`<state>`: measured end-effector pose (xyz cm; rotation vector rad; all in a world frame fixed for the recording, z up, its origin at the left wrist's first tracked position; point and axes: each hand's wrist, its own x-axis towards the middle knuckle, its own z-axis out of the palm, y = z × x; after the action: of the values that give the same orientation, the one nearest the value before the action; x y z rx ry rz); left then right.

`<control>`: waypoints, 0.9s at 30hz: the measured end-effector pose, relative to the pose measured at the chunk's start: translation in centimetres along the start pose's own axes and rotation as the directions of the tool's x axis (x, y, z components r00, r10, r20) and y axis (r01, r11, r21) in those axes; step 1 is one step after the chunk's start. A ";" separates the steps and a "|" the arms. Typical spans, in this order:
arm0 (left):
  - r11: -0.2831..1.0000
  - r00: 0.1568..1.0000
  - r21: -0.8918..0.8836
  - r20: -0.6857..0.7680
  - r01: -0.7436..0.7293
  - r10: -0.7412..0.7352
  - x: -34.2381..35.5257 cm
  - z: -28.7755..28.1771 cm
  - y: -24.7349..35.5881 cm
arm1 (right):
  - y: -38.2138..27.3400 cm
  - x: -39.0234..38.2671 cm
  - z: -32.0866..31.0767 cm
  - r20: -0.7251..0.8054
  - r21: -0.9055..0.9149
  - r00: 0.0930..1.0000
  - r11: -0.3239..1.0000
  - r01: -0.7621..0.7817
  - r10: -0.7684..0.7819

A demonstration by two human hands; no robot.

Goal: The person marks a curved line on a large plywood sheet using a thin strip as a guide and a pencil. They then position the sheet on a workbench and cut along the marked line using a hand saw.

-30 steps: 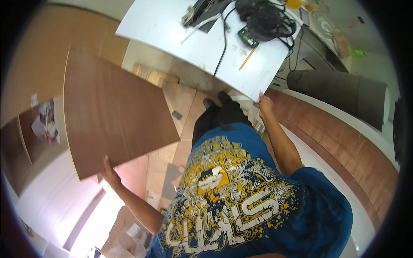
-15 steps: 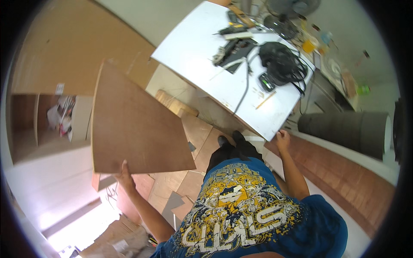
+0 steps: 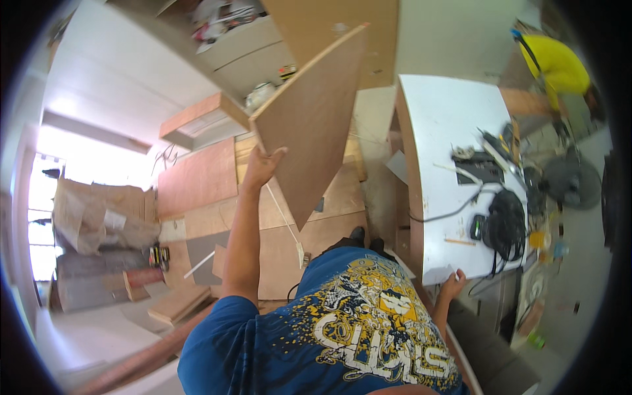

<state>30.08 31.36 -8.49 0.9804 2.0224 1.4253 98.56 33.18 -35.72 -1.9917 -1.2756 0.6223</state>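
Observation:
My left hand grips a brown plywood panel by its edge, thumb on the broad face. The panel is held up off the floor, tilted, with one corner pointing down. My right hand is beside the near end of the white-topped table, fingers curled; whatever they may hold is too small to make out. Nearest to it on the tabletop are a thin pencil-like stick and a black bag with straps. A dark cable runs across the top.
Tools lie at the table's far end. Beyond them a person in a yellow shirt bends over. Plywood sheets cover the floor at left, near an open wooden box frame and a plastic-wrapped carton. A fan stands at right.
My view has swung left, so the table now appears further right. The panel has turned more edge-on in my left hand. My right hand remains by the table end; the person in yellow has come into view.

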 end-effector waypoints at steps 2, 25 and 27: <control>0.995 0.998 0.087 0.010 0.057 -0.058 -0.5 0.7 1.3 | 0.0 1.0 0.0 -0.002 0.019 0.999 0.999 0.041 -0.041; 0.974 0.997 0.215 0.048 -0.065 0.056 -9.0 -1.0 -3.1 | -9.1 3.7 3.6 0.130 0.196 0.938 0.936 0.294 -0.321; 0.970 0.997 0.243 0.076 -0.015 -0.004 -8.7 -1.3 -2.0 | -9.7 3.3 4.4 0.149 0.213 0.938 0.937 0.278 -0.313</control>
<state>34.03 23.44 -10.12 1.1230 2.1751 1.1411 91.07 40.25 -31.37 -1.5752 -1.5289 0.7563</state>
